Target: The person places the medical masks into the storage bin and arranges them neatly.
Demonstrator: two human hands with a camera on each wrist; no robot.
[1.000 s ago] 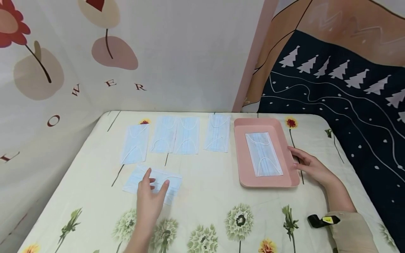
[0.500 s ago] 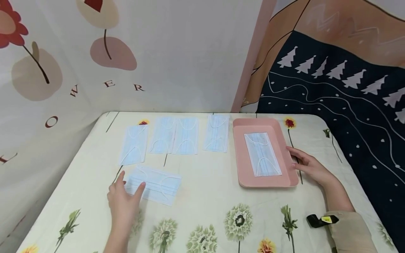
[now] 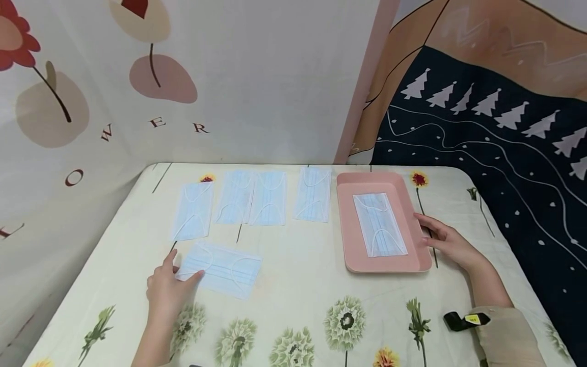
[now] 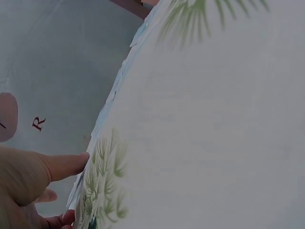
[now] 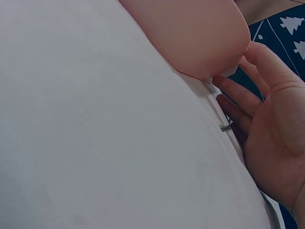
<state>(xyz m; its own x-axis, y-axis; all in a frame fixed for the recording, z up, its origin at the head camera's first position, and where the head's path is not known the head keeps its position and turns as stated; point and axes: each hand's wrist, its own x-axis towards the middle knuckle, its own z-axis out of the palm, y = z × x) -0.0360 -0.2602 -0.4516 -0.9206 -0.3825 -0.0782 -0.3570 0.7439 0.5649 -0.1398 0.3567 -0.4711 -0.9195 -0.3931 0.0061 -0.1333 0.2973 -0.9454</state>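
My left hand [image 3: 166, 286] is at the left end of a loose blue mask [image 3: 229, 267]; its fingers are relaxed, and the thumb stands apart from them. In the left wrist view also there is a gap between thumb and fingers, so I do not see a closed grip. The loose mask lies flat on the worktop [image 3: 293, 260], placed sideways and a little slanted, its right end nearer to me.

My right hand [image 3: 449, 243] is open too, with its fingertips against the right rim of a pink tray [image 3: 352, 239]. Inside this tray lies one mask [image 3: 380, 224], lengthwise and slightly tilted, with its white ear loops showing.

Farther from me, left of the tray, four more masks make a row. The leftmost mask [image 3: 192, 211] leans a little and is just beyond my left hand and the loose mask. Next come two masks [image 3: 269, 198], side by side and very close together. The fourth mask [image 3: 313, 193] is apart from them, near the tray.

By my right sleeve [image 3: 506, 336] there is a small black object [image 3: 467, 320] with a yellow label. Flowers are printed on the worktop's cover.
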